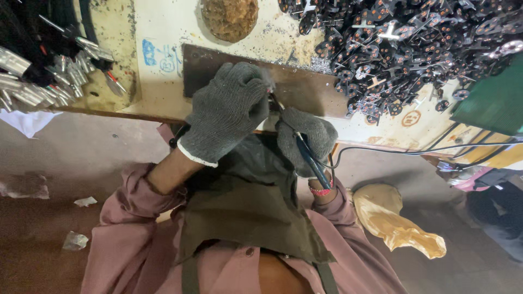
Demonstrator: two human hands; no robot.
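Observation:
Both my hands wear grey knit gloves. My right hand grips a blue-handled soldering iron whose tip points up toward my left hand, and a black cable runs off from it to the right. My left hand is closed over something small at the front of a dark brown metal plate on the bench. What it holds is hidden by the glove. The two hands nearly touch at the iron's tip.
A big heap of small black parts with wires fills the bench's back right. Silver tubes and black cables lie at the left. A brown round lump sits behind the plate. A yellow cloth lies on the floor.

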